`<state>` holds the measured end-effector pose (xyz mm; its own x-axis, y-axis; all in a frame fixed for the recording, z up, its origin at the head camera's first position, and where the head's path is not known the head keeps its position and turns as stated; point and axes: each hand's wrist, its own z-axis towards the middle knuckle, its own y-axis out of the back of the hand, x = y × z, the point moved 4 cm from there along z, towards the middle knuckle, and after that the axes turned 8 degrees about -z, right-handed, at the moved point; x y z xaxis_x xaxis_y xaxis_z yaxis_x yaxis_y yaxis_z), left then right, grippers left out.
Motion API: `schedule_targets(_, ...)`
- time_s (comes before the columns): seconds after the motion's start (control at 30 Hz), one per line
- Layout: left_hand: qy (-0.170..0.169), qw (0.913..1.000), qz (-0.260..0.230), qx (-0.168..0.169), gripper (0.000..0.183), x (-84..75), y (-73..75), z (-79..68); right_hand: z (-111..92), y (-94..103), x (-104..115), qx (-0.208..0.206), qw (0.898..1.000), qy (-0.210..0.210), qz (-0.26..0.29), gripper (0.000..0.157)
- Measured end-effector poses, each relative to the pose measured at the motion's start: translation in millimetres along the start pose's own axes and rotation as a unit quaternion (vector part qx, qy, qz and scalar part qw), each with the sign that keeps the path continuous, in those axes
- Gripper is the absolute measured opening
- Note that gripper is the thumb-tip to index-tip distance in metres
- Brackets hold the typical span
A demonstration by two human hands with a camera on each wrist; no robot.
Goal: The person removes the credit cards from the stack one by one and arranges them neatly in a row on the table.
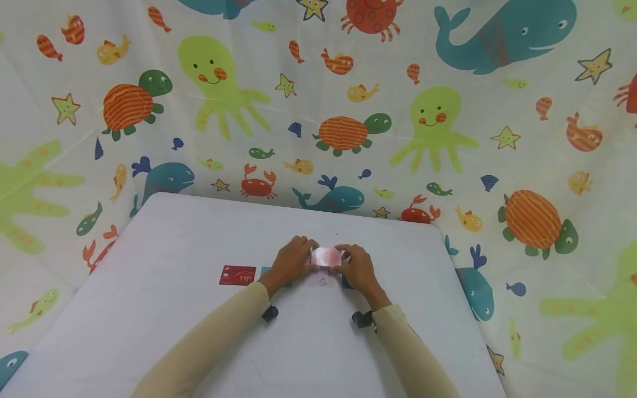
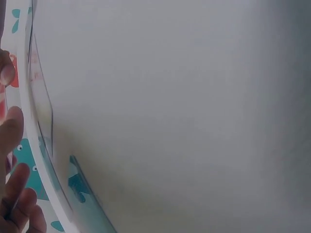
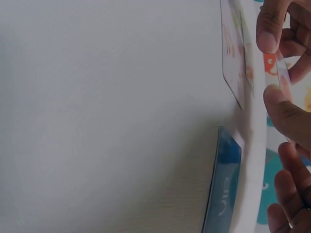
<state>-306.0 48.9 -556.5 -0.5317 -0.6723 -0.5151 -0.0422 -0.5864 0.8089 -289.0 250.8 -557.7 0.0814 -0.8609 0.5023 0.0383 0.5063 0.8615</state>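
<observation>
A glossy pinkish card is held up between both hands, glare covering its face. At its left edge, my left hand pinches it between thumb and fingers. My right hand grips the opposite edge the same way. Below the held card, a pale pink card lies on the table. A blue card with white lettering lies partly hidden beneath the right hand. The left hand and wrist cover much of a teal card. Farther left lies a red card marked VIP.
The cards lie in a row on a white-covered table. Behind it hangs a curtain printed with sea animals. Dark wrist cameras are strapped near both sleeve cuffs.
</observation>
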Motion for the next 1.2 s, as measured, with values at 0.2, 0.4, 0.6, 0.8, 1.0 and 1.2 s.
schedule_targets(0.2,-0.007,0.9997,-0.024,0.003,0.054,0.3,-3.6,-3.7,-4.6,-3.2,-4.9,0.004,1.0,-0.011,-0.001,0.055)
schedule_targets(0.4,-0.006,0.9997,-0.021,0.005,0.055,0.2,-7.7,-6.0,-8.0,-6.7,-7.9,0.006,1.0,-0.005,0.0,0.057)
schedule_targets(0.6,0.006,0.9994,-0.03,0.015,0.053,-2.4,-9.5,-5.5,-8.8,-7.2,-11.4,-0.003,1.0,-0.004,-0.001,0.057)
schedule_targets(0.8,0.017,0.9994,-0.027,0.012,0.053,-1.9,-8.2,-7.1,-7.9,-8.6,-10.2,-0.002,1.0,0.006,0.01,0.057)
schedule_targets(1.0,0.012,0.9992,-0.035,0.013,0.052,-5.0,-6.2,-7.2,-9.4,-6.8,-10.4,-0.004,1.0,0.009,0.006,0.056)
schedule_targets(1.2,0.009,0.9991,-0.038,0.018,0.051,-8.1,-7.6,-5.2,-10.2,-4.4,-12.6,-0.007,1.0,0.01,0.005,0.057)
